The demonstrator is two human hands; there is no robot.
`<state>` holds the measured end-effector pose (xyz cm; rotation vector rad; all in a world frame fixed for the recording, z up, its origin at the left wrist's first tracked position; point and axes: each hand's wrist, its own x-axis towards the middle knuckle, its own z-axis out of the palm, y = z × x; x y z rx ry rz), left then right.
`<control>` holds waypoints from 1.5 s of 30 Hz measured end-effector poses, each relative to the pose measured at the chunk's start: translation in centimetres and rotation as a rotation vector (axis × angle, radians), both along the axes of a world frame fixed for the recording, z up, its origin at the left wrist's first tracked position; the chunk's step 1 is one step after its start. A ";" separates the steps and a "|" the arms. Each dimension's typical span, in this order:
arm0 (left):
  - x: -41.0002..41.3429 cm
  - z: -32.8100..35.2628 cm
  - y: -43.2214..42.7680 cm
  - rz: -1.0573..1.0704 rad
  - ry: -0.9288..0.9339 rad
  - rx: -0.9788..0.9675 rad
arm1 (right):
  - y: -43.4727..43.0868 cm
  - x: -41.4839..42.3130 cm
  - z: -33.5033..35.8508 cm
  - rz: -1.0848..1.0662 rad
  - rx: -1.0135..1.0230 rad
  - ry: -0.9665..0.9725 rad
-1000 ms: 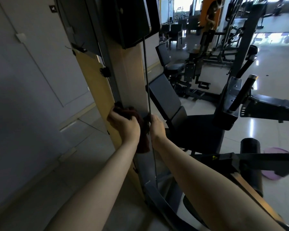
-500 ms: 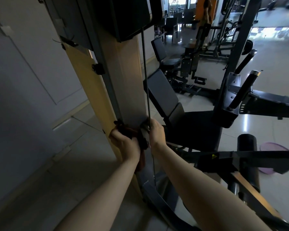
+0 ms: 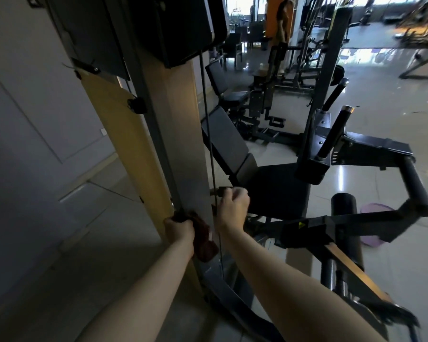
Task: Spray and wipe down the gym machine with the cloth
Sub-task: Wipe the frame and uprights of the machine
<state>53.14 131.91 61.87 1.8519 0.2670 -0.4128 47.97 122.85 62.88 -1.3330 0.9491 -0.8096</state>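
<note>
Since half a second ago the left hand has slid the cloth further down the gym machine's upright column. The right hand has left the cloth for a small dark stub beside the cable. The cloth sits at 6 o'clock in view, pressed to the column's lower face. The left fingers curl round it. The right fingers are curled, but blur hides whether they grip the stub. The cloth looks soft, light and limp, best bunched in the palm. A padded seat lies at 3 o'clock, over a glossy tiled floor. A grey wall stands at 9 o'clock.
</note>
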 end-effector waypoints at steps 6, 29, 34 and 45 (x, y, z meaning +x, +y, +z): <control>-1.7 0.8 3.9 -0.107 -0.049 -0.235 | 7.2 -3.8 -2.9 0.244 -0.151 -0.018; 6.5 3.4 4.1 -0.447 -0.714 -0.294 | 6.7 7.0 10.7 -0.130 -0.486 -0.363; 7.9 2.0 3.7 -0.470 -0.638 -0.402 | 6.6 9.1 7.0 -0.184 -0.426 -0.340; 8.3 1.0 4.2 -0.560 -0.733 -0.364 | 8.2 7.8 -0.6 -0.248 -0.219 -0.080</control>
